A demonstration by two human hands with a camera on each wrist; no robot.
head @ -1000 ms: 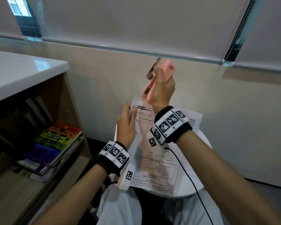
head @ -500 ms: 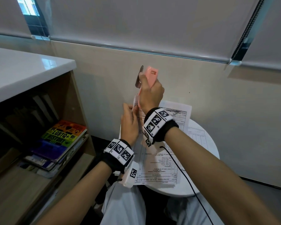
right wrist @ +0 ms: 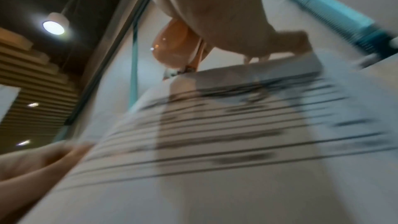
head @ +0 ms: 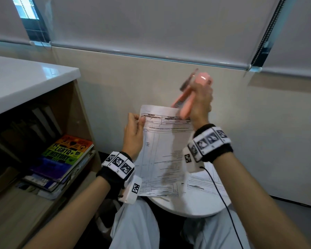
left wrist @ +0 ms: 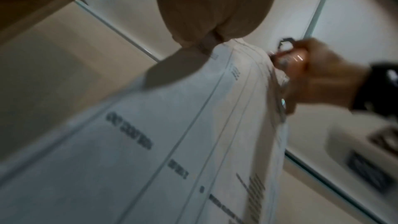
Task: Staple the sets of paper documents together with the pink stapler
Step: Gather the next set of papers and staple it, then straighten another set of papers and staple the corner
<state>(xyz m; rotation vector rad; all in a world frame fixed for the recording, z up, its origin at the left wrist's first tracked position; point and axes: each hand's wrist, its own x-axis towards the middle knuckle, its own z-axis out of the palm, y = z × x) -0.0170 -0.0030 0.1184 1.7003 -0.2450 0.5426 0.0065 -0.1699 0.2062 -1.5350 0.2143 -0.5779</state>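
My left hand point(head: 134, 130) pinches the top left corner of a printed paper set point(head: 164, 146), lifted and tilted above a small round white table point(head: 192, 207). My right hand point(head: 201, 101) grips the pink stapler point(head: 190, 92) upright, its nose down at the set's top right corner. In the left wrist view the left hand point(left wrist: 206, 40) pinches the paper set point(left wrist: 172, 142), with the right hand point(left wrist: 318, 77) and stapler point(left wrist: 288, 57) at the far edge. In the right wrist view the stapler point(right wrist: 174, 47) touches the sheet's point(right wrist: 215, 142) corner. All wrist views are blurred.
More printed sheets point(head: 205, 184) lie flat on the table under the lifted set. A wooden shelf unit point(head: 43, 141) with a white top stands at the left and holds a stack of books point(head: 61, 159). A beige wall and roller blinds are straight ahead.
The right hand has swung the stapler from the set's top left corner, beside the left hand, across to the top right corner. The left hand keeps its pinch on the paper.
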